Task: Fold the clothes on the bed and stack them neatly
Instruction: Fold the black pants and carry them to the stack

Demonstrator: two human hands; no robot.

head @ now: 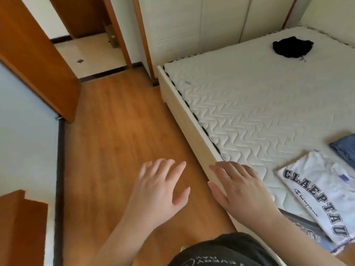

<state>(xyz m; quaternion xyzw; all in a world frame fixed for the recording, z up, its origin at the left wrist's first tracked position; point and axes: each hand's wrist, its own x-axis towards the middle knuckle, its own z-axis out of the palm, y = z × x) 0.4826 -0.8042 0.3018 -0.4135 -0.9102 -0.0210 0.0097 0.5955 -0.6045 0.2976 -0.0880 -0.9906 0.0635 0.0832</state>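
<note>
A folded white shirt (318,191) with dark block letters lies at the near right of the bed's quilted white mattress (249,104). It rests partly on a dark grey garment (305,227). A folded blue denim piece (343,148) sits just behind, cut off by the right edge. A crumpled black garment (292,46) lies alone at the far end of the mattress. My left hand (159,191) hovers over the wooden floor, fingers spread, holding nothing. My right hand (240,189) is open above the bed's pale side rail (184,112), left of the white shirt.
Wooden floor (115,121) runs along the bed's left side. An open brown door (34,60) stands at the left, with a doorway to a tiled room behind. White wardrobe doors (201,25) stand beyond the bed's far end. A brown furniture corner (21,227) shows at the bottom left.
</note>
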